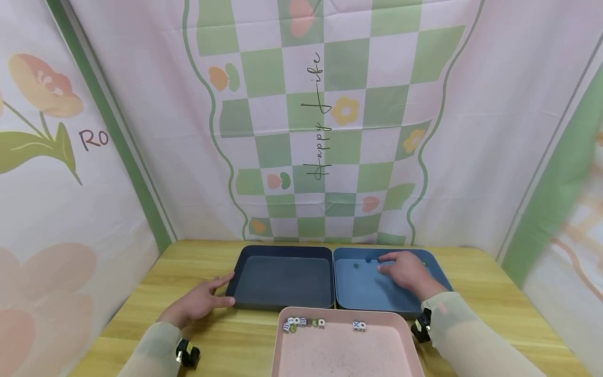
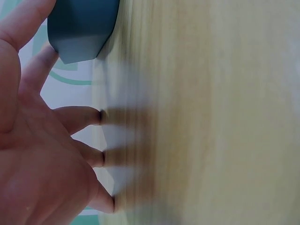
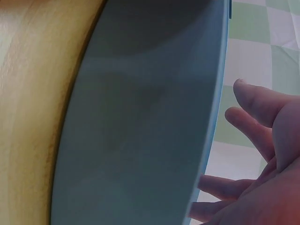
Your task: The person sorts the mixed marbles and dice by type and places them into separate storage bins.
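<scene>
Head view: navy tray [image 1: 283, 281], long axis sideways, meets spread left hand [image 1: 201, 300]; right hand [image 1: 407, 270] extends fingers.

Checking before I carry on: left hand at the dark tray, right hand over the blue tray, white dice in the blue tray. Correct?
Not the blue tray: the head view shows the white dice in the pink tray. The rest is right.
</scene>
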Demonstrator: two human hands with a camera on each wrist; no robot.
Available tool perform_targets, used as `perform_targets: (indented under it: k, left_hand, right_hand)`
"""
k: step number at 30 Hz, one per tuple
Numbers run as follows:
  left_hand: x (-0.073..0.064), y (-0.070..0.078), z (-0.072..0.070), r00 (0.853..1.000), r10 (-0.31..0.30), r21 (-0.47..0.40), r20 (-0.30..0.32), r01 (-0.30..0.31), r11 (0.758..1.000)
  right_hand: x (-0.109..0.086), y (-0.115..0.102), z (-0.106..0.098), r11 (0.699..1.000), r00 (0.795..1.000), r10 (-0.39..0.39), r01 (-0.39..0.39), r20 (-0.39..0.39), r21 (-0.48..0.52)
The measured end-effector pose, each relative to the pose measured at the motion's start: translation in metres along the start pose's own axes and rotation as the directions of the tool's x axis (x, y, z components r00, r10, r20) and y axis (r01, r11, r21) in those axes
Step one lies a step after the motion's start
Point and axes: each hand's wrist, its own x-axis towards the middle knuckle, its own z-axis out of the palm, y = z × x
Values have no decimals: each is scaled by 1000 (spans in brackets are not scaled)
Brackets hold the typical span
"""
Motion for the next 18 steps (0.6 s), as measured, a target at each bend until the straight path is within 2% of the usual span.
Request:
perform_targets:
  k: [12, 18]
  left_hand:
    - [-2, -2, 1, 1000, -8, 10, -1, 8, 1000]
    - [-3, 1, 0, 1000, -13, 22, -6, 13, 1000]
  right_hand:
    - [-2, 4, -6, 999, 999, -46, 46, -11, -5]
    - [-6, -8, -24, 998, 997, -65, 65, 33, -9]
